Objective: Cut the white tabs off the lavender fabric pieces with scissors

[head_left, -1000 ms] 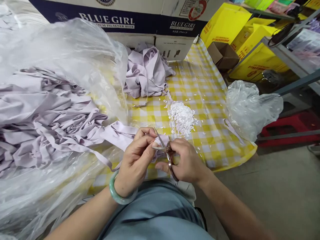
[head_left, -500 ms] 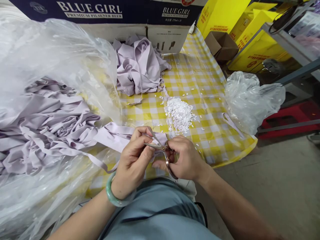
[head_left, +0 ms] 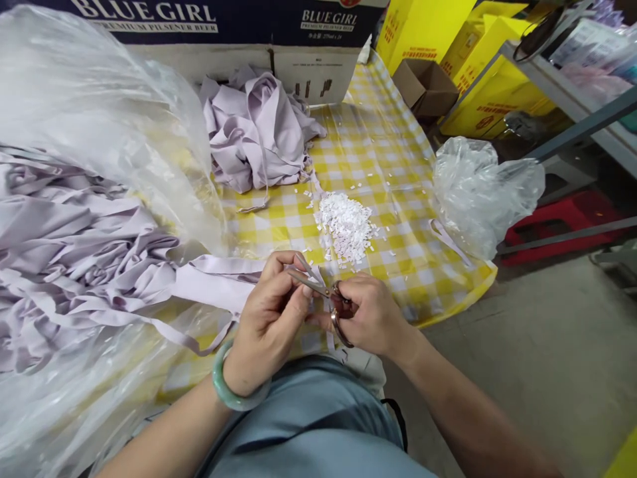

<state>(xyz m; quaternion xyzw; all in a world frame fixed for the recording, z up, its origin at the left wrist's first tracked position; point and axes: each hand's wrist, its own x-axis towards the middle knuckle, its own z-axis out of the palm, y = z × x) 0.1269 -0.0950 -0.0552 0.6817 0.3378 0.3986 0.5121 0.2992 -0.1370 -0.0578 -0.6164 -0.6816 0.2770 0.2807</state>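
Right at the near edge of the counter (head_left: 398, 159), over my lap, both hands meet. My left hand (head_left: 269, 318) has its fingers pinched together on the end of a lilac strip (head_left: 219, 279) and holds it up off the checked cover. I judge this is to pull the cloth taut and turn the worked spot toward me. My right hand (head_left: 373, 318) has its fingers clamped through the loops of the small scissors (head_left: 316, 287), whose blades point left into that pinch. The blades look almost together, though I cannot tell whether anything lies between them.

The strip runs left from the pinch into the big clear bag (head_left: 99, 119) of lilac cloth that covers the left side of the counter, so the supply sits on the side of the holding hand. Just beyond the scissors, near the middle of the counter, lies a heap of small white bits (head_left: 346, 226), close enough, I think, that pieces can drop there without a reach. A second lilac heap (head_left: 253, 133) lies at the far edge against the beer carton (head_left: 239, 20), apart from the bag. A crumpled clear bag (head_left: 478, 192) hangs over the right edge. A green bangle (head_left: 231, 392) sits on my left wrist.
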